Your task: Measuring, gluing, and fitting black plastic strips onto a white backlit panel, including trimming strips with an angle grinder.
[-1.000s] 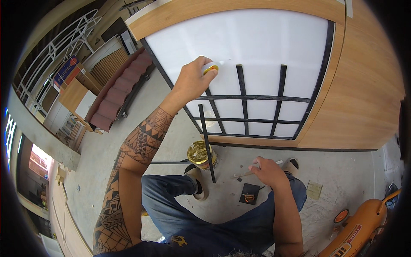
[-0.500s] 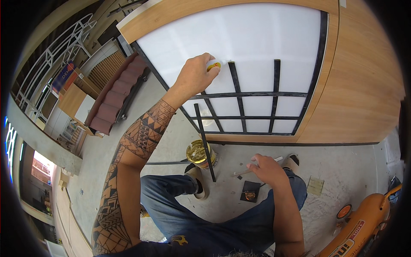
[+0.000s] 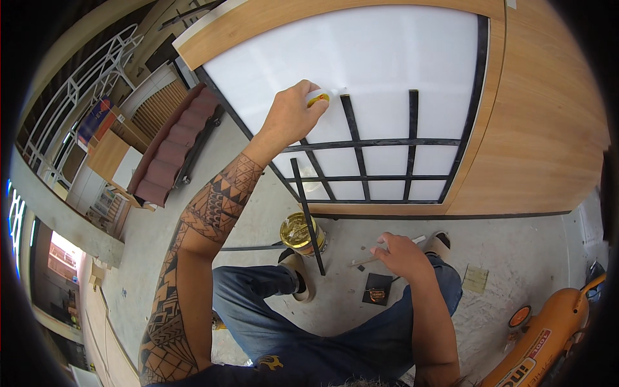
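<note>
My left hand (image 3: 290,115) is closed round a small white squeeze bottle (image 3: 318,99) with a yellow label, likely glue. Its nozzle points right, close to the top end of an upright black strip (image 3: 351,122) on a white panel (image 3: 400,58). More black strips cross the panel's lower part as a grid, and a second upright (image 3: 413,116) ends at about the same height. My right hand (image 3: 405,258) hangs low over my knee, thumb and fingers apart, with nothing visible in it.
A loose black strip (image 3: 307,216) stands slanted across an open tin (image 3: 293,227) with yellowish contents. A black square piece (image 3: 376,288) lies on the floor between my feet. An orange tank (image 3: 541,342) is at the lower right. A wooden cabinet (image 3: 548,109) frames the panel.
The view has shifted slightly. The nozzle in my left hand now sits a little above the strip's top end, where it was beside it. My right hand has hardly moved.
</note>
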A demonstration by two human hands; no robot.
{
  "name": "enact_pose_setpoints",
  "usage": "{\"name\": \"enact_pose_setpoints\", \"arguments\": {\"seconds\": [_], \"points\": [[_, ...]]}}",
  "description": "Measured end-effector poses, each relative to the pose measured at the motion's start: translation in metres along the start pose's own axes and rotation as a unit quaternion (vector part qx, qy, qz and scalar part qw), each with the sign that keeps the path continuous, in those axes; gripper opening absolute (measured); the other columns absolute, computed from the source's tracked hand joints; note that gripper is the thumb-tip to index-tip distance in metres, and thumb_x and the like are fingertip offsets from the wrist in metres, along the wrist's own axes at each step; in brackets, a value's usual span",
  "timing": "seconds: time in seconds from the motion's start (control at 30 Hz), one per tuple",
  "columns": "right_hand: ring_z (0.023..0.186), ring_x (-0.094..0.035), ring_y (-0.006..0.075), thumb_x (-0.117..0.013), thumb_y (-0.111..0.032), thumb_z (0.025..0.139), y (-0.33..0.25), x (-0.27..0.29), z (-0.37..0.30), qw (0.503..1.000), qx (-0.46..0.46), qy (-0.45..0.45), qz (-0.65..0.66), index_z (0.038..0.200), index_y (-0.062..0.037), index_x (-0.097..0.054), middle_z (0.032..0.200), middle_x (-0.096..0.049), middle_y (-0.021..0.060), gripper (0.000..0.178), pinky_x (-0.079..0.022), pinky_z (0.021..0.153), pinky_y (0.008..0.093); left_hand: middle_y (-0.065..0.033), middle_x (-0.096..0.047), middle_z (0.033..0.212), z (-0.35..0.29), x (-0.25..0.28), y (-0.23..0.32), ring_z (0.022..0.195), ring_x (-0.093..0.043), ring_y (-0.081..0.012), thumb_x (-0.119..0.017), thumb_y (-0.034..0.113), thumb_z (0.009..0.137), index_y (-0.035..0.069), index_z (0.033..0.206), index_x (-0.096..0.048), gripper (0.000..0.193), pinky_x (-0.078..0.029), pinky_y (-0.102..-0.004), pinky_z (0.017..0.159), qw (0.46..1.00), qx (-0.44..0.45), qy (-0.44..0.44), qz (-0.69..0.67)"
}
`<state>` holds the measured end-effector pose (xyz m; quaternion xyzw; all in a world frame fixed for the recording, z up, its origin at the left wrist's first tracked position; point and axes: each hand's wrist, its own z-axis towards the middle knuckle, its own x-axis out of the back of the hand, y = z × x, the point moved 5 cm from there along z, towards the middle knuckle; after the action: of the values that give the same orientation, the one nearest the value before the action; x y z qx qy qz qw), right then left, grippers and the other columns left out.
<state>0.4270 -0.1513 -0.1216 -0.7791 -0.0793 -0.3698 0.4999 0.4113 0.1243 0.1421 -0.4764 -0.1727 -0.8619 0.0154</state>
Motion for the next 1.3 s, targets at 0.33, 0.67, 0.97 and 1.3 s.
{"name": "enact_pose_setpoints", "arguments": {"seconds": [0.33,0.67,0.97,1.3], "points": [[0.112,-0.070,0.0441,-0.068,-0.042,0.101,0.002,-0.004,0.007,1.000,-0.002,0.015,-0.009,0.125,0.0029,-0.068,0.113,-0.074,0.0277,0.051,-0.054,0.097,0.0516,-0.0230,-0.077,0.096,0.018,-0.034,0.057,0.083,-0.075,-0.0290,-0.071,0.033,0.099,-0.007,0.119,-0.070,0.045,-0.060,-0.0389,0.077,0.994,-0.039,0.010,-0.104],[0.110,-0.071,0.0441,-0.068,-0.041,0.102,0.002,-0.002,0.006,1.000,0.004,0.005,0.007,0.123,0.0052,-0.067,0.111,-0.075,0.0277,0.051,-0.054,0.096,0.0518,-0.0220,-0.078,0.101,0.038,-0.064,0.089,0.088,-0.075,-0.0285,-0.071,0.038,0.099,-0.005,0.122,-0.072,0.049,-0.060,-0.0386,0.081,0.996,-0.036,-0.051,-0.066],[0.109,-0.071,0.0446,-0.068,-0.040,0.102,0.002,0.001,0.005,1.000,0.019,0.021,0.001,0.117,0.0048,-0.067,0.109,-0.075,0.0276,0.047,-0.054,0.095,0.0528,-0.0249,-0.077,0.097,0.048,-0.067,0.092,0.084,-0.076,-0.0310,-0.071,0.035,0.098,-0.007,0.121,-0.073,0.048,-0.061,-0.0398,0.079,0.996,-0.062,-0.045,-0.035],[0.109,-0.070,0.0452,-0.068,-0.041,0.102,0.000,0.002,0.000,1.000,0.011,0.014,0.006,0.118,0.0053,-0.067,0.110,-0.074,0.0288,0.049,-0.054,0.096,0.0528,-0.0253,-0.077,0.093,0.046,-0.063,0.098,0.080,-0.076,-0.0315,-0.070,0.034,0.098,-0.008,0.121,-0.072,0.048,-0.061,-0.0402,0.076,0.997,-0.053,-0.050,-0.023]]}}
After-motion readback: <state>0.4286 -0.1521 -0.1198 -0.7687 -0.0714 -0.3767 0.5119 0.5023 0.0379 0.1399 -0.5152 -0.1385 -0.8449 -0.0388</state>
